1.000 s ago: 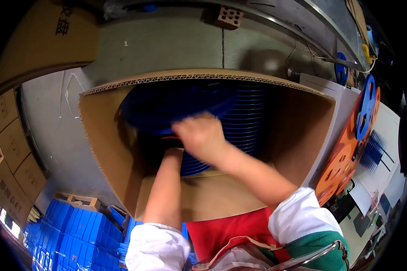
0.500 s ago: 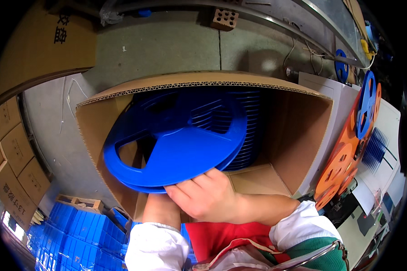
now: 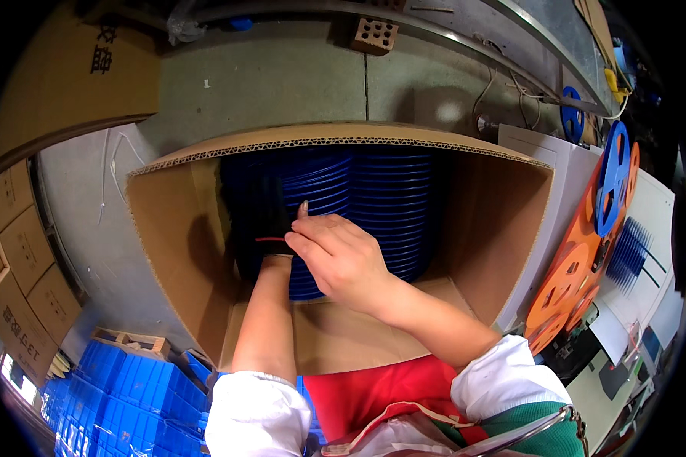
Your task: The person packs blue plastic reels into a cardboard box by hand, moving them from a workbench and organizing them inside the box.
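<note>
At the bottom edge we see white sleeves and a red apron front, and from there both forearms reach up into a large cardboard box (image 3: pixel 168 251) that stands open toward us. Our right hand (image 3: pixel 343 259) hovers in the box mouth with its fingers loosely curled, the forefinger stretched up against the edges of the blue reels (image 3: pixel 381 206); it touches them but we cannot see it gripping any single one. Our left hand (image 3: pixel 263 221) wears a dark glove with a thin red line at the cuff and is pushed in among the reels at their left side, just beside the right hand; the glove merges with the shadow, so we cannot tell whether it is clenched or slack. The blue reels stand on edge in a tight row that fills the back of the box, with bare cardboard floor in front of them and empty space to their right. To our lower left lie blue plastic bins (image 3: pixel 122 396), and further left a stack of closed cartons (image 3: pixel 23 259). To the right, orange reels (image 3: pixel 572 282) and a blue one lean by a white bench. Beyond the box is grey concrete floor with a perforated brick (image 3: pixel 375 34).
</note>
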The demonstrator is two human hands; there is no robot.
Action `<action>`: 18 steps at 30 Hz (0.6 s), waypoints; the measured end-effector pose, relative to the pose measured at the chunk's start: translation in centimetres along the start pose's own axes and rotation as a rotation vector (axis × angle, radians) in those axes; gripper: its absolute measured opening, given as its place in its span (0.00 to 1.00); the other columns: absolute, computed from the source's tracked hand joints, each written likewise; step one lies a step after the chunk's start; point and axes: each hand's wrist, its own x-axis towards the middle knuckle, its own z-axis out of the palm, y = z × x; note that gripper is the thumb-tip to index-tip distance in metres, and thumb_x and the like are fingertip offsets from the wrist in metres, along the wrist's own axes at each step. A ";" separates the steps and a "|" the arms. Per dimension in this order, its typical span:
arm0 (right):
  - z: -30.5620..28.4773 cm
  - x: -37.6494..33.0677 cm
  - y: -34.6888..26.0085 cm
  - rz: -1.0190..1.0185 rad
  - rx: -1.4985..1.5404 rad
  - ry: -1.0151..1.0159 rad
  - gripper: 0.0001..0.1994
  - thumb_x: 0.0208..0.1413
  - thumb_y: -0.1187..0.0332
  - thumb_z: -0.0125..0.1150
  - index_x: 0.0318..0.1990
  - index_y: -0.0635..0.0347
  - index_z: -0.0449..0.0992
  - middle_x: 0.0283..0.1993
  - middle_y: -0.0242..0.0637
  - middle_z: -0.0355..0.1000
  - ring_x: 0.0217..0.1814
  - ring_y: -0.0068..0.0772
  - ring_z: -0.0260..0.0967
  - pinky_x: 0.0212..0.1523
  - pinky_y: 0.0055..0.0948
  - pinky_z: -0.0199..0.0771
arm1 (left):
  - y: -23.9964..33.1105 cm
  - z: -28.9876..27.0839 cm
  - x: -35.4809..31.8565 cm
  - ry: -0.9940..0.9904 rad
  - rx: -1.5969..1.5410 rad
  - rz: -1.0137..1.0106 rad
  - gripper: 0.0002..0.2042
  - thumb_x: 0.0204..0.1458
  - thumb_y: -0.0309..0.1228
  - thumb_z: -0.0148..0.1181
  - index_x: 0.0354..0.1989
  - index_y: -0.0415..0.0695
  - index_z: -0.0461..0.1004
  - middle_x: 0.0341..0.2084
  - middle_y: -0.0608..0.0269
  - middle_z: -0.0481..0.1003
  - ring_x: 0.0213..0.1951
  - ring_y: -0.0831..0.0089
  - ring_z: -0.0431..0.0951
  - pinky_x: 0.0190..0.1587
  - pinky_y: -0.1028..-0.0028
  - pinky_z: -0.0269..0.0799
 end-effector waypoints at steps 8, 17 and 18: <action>-2.0 -2.6 2.0 0.151 -0.034 -0.054 0.09 0.39 0.78 0.57 0.33 0.61 0.73 0.34 0.39 0.71 0.36 0.39 0.68 0.38 0.33 0.69 | 0.0 -0.3 0.8 0.066 -0.004 0.016 0.31 0.45 0.47 0.51 0.55 0.40 0.60 0.55 0.49 0.59 0.58 0.52 0.55 0.59 0.55 0.45; 7.2 2.0 13.8 0.179 -0.355 -0.103 0.16 0.39 0.80 0.50 0.39 0.58 0.73 0.31 0.41 0.71 0.32 0.41 0.70 0.33 0.33 0.72 | 0.2 0.2 0.3 0.085 -0.095 0.025 0.29 0.44 0.43 0.54 0.52 0.36 0.61 0.53 0.48 0.60 0.57 0.51 0.56 0.59 0.55 0.46; 8.1 2.3 14.4 0.196 -0.384 -0.137 0.16 0.39 0.80 0.51 0.39 0.57 0.73 0.31 0.41 0.72 0.31 0.41 0.70 0.32 0.34 0.72 | 0.3 0.3 0.3 0.071 -0.103 0.035 0.30 0.44 0.41 0.55 0.53 0.36 0.60 0.54 0.47 0.60 0.57 0.50 0.56 0.59 0.55 0.46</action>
